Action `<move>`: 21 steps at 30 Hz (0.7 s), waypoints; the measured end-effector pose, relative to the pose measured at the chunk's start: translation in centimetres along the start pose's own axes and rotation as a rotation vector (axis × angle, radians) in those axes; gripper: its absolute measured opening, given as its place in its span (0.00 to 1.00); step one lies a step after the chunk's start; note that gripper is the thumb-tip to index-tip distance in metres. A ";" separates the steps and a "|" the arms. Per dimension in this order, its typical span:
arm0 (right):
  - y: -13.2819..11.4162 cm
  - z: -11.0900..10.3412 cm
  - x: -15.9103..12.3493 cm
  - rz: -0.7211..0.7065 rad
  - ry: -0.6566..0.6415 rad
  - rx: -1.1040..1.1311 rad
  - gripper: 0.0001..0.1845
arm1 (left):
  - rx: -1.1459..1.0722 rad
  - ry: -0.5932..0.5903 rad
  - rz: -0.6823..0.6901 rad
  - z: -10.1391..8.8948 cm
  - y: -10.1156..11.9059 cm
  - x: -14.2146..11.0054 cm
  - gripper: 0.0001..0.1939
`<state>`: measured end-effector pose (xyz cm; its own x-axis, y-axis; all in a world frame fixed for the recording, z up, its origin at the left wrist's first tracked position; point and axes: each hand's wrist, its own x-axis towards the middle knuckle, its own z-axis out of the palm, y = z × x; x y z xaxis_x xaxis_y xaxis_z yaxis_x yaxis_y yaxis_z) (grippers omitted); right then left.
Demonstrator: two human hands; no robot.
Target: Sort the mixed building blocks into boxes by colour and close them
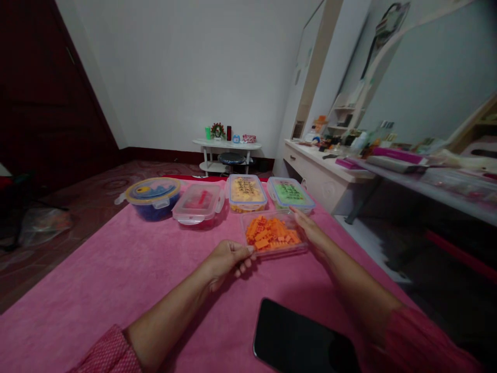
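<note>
Between my two hands is a clear plastic container [281, 252] filled with orange building bricks [267, 231]. The thumb and fingers of my left hand [232, 257] pinch its front left corner. Along its right side, my right hand [308, 228] grips the wall, with the fingertips near the back right corner. Just behind it stand a lidded box of yellow pieces [247, 192] and a lidded box of green pieces [292, 194]. To the left are a box with red contents [199, 204] and a round blue bowl [153, 199] with a clear lid.
A black phone [303, 339] lies on the pink cloth [194, 300] near me. A white dresser [322, 168] with a mirror and many small items stands at the right. By the far wall is a small white table [227, 143] with a stool.
</note>
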<state>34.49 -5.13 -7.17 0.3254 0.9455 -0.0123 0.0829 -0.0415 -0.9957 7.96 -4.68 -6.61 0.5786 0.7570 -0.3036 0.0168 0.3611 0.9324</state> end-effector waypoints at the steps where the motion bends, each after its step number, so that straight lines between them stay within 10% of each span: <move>1: 0.2 0.2 0.2 0.003 -0.028 0.003 0.27 | -0.009 0.010 0.003 0.1 0.1 0.1 0.16; 9: 0.3 1.0 1.4 0.043 0.035 -0.067 0.22 | -0.114 0.036 0.063 -0.5 -0.5 1.5 0.17; 14: 0.3 -0.7 -4.8 -0.164 0.284 -0.458 0.29 | -0.195 0.128 0.113 -1.5 -1.0 2.0 0.21; 21: 2.4 -4.1 -19.9 -0.166 -0.251 -0.965 0.45 | -0.227 0.282 0.176 -2.8 -1.5 2.1 0.24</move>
<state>32.09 -25.35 -8.94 0.0421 0.9991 -0.0096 0.8716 -0.0414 -0.4885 6.90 -2.12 -9.19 0.3093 0.9264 -0.2146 -0.2615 0.2998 0.9174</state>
